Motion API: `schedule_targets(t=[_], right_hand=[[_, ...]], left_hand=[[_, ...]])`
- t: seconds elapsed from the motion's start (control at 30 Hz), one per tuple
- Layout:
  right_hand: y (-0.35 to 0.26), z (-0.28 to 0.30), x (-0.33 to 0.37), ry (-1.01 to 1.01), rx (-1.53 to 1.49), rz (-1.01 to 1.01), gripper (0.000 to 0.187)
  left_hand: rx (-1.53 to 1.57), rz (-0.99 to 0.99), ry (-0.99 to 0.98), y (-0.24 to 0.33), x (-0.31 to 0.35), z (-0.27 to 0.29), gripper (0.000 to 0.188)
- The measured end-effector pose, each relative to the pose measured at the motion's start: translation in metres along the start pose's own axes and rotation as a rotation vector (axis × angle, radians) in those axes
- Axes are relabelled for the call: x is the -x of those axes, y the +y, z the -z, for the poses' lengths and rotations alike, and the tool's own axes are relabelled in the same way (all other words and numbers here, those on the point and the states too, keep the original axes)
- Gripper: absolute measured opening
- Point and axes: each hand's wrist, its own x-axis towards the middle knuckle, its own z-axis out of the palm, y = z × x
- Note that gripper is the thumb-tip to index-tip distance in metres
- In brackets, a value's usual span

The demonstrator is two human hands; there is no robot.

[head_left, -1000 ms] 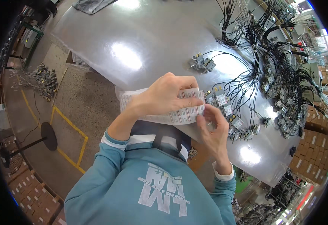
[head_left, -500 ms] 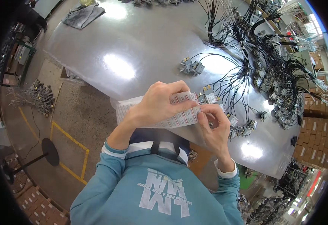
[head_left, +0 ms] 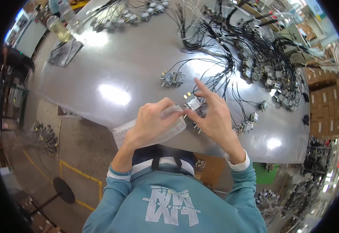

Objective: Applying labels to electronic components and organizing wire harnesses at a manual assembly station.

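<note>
The left hand (head_left: 148, 122) pinches the sheet (head_left: 124, 136) over the near edge of the table (head_left: 138, 77), seemingly steadying its end for the right hand (head_left: 216, 121), whose grip cannot be told, with a part (head_left: 193, 103) and cables (head_left: 230, 61) beyond.

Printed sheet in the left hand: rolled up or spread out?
Spread out, though curved: the printed sheet shows on both sides of the left hand. Whether it folds behind the hand, I cannot tell.
</note>
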Motion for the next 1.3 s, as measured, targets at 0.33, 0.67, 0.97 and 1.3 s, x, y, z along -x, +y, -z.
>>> schedule_targets(t=[0.33,0.67,0.97,1.3], right_hand=[[-0.011,0.01,0.009,0.084,-0.262,-0.046,0.081],[0.082,0.17,0.071,-0.368,-0.109,-0.287,0.091],[0.083,0.134,0.033,-0.007,-0.303,-0.318,0.08],[0.008,-0.003,-0.101,-0.406,0.232,0.145,0.098]], left_hand=[[-0.005,0.102,-0.016,-0.015,0.005,0.005,0.024],[-0.007,-0.04,-0.102,0.008,-0.014,-0.031,0.029],[-0.035,-0.057,-0.122,0.009,-0.021,-0.031,0.031],[-0.078,-0.054,-0.065,-0.007,-0.01,-0.029,0.029]])
